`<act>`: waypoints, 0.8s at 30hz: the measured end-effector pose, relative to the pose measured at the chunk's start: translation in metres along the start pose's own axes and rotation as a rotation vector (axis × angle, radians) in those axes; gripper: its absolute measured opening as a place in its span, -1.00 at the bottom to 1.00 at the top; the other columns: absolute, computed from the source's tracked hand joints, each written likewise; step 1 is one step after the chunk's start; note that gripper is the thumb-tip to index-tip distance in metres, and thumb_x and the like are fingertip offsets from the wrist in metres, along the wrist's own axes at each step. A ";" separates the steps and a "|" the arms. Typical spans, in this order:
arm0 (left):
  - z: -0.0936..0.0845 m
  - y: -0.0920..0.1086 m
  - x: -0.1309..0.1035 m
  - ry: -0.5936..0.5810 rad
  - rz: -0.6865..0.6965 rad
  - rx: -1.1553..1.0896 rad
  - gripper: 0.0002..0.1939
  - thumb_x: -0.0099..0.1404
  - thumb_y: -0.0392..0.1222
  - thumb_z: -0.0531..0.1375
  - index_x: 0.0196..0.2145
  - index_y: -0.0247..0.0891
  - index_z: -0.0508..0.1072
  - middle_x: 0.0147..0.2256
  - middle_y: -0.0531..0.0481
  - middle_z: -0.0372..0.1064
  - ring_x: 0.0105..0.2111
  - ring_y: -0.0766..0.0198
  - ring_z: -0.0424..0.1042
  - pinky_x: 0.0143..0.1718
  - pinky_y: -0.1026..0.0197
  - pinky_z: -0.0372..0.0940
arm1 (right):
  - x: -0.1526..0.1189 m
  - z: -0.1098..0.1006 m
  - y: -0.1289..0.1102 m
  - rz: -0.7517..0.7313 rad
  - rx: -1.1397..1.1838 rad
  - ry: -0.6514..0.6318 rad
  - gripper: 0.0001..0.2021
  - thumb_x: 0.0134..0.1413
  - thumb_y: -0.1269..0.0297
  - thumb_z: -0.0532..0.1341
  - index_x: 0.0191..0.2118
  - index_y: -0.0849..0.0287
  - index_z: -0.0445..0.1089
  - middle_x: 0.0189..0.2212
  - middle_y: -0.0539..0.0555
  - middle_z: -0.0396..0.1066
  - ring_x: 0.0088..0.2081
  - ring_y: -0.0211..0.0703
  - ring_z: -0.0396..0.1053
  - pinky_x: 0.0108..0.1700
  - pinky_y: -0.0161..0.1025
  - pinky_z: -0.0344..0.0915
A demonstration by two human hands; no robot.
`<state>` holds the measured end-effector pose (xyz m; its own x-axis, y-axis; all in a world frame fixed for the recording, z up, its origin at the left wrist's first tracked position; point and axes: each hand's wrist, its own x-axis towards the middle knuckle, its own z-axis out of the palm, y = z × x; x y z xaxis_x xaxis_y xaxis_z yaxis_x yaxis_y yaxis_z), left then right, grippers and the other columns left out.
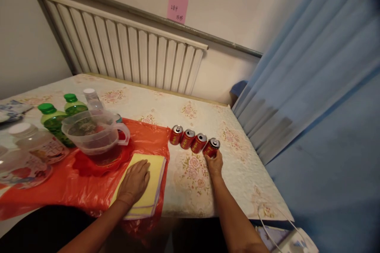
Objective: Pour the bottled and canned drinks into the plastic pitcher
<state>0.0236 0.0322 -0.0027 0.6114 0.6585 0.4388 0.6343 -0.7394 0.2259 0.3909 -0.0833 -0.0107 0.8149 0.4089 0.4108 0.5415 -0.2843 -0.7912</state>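
Note:
Several red drink cans stand upright in a slanted row on the flowered cover. My right hand (215, 164) is wrapped round the lower part of the rightmost red can (211, 148), which touches or nearly touches its neighbour. To its left are another red can (198, 143), one more can (187, 139) and the far-left can (176, 135). My left hand (136, 180) lies flat, palm down, on a stack of yellow cloths (151, 189) with purple edging. Under the cloths is a red plastic sheet (148, 132).
A clear plastic jug (92, 138) with a handle stands in a red dish (86, 168) left of the cloths. Green-capped bottles (55, 122) and clear jars (38, 144) crowd the left side. Blue curtains (297, 67) hang right; a radiator (133, 47) lines the back wall.

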 end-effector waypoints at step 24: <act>0.000 -0.001 0.000 -0.002 0.007 0.002 -0.65 0.35 -0.18 0.04 0.02 -0.28 0.44 0.08 -0.24 0.42 0.11 -0.01 0.36 0.17 -0.09 0.22 | 0.001 -0.002 -0.002 0.039 0.060 -0.081 -0.43 -0.21 0.08 0.31 0.00 0.18 0.39 -0.15 0.13 0.52 -0.20 0.01 0.45 -0.12 -0.17 0.32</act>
<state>0.0232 0.0326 -0.0030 0.6168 0.6533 0.4391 0.6306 -0.7440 0.2211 0.3908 -0.0838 -0.0078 0.8146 0.4678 0.3428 0.4941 -0.2502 -0.8326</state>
